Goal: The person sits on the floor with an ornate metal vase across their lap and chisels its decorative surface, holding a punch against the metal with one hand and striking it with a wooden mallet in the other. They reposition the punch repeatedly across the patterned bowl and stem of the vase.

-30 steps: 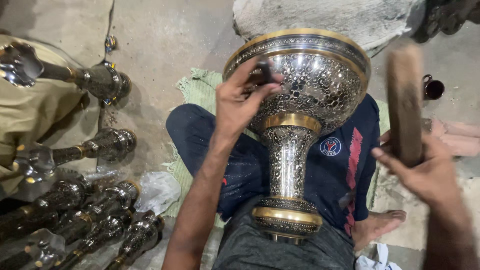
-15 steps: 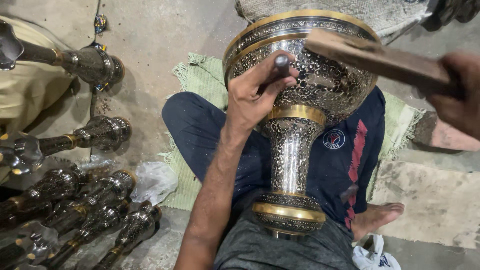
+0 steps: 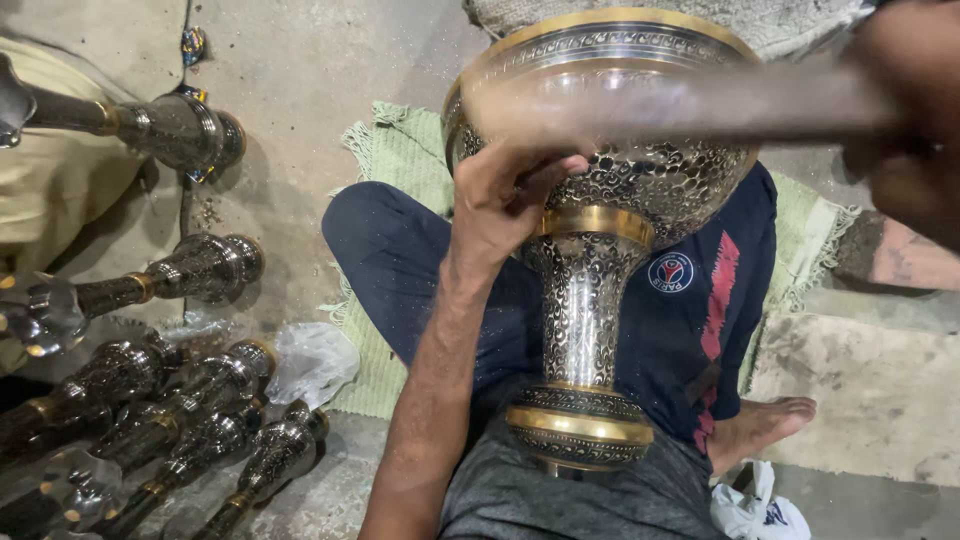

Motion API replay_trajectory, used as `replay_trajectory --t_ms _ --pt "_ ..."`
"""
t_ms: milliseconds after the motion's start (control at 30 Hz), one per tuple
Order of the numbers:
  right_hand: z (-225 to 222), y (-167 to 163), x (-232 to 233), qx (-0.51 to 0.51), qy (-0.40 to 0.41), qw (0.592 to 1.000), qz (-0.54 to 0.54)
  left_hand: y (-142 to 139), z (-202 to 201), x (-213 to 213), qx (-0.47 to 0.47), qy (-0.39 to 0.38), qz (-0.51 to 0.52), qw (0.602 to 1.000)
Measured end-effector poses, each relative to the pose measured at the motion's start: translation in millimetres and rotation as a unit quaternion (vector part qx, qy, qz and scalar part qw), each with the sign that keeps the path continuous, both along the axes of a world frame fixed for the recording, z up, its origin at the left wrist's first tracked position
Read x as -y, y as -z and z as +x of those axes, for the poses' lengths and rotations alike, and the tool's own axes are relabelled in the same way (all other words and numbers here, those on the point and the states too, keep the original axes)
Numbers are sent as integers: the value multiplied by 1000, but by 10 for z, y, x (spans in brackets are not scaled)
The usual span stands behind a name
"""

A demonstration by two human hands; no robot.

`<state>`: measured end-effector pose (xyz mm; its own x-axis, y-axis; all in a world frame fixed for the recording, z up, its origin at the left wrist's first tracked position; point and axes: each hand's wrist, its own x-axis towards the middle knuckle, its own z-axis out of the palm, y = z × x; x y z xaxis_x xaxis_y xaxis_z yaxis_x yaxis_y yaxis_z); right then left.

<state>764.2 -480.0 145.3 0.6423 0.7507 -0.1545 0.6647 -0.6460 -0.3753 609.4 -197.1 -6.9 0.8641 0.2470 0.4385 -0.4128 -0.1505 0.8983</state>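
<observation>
A large engraved silver-and-gold goblet-shaped vase (image 3: 585,310) lies across my lap, bowl away from me and foot ring toward my waist. My left hand (image 3: 505,200) presses against the side of the bowl, fingers closed on a small dark punch that is mostly hidden. My right hand (image 3: 910,150), blurred at the upper right, grips a flat wooden stick (image 3: 700,105). The stick lies across the bowl just above the left hand's fingers, smeared by motion.
Several similar engraved vases (image 3: 200,265) lie on the concrete floor at the left. A green mat (image 3: 400,160) is under my legs, with a white plastic bag (image 3: 315,360) beside it. My bare foot (image 3: 765,425) rests by a stone slab (image 3: 860,390). A white cloth (image 3: 760,510) lies near it.
My right hand has swung the wooden stick from upright at the right down and leftward across the bowl, toward my left hand. The left hand has stayed on the bowl.
</observation>
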Motion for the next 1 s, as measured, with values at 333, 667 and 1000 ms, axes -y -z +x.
replay_trajectory --t_ms 333,667,1000 --pt "-260 -365 -248 119 9 990 -81 -106 -56 220 0 -7 -81 997" --pt "-522 -158 -462 179 -14 980 -89 -110 -422 -36 -16 40 -122 992" --pt "-987 -242 -1413 106 -17 994 -32 83 -685 -584 -12 6 -38 999"
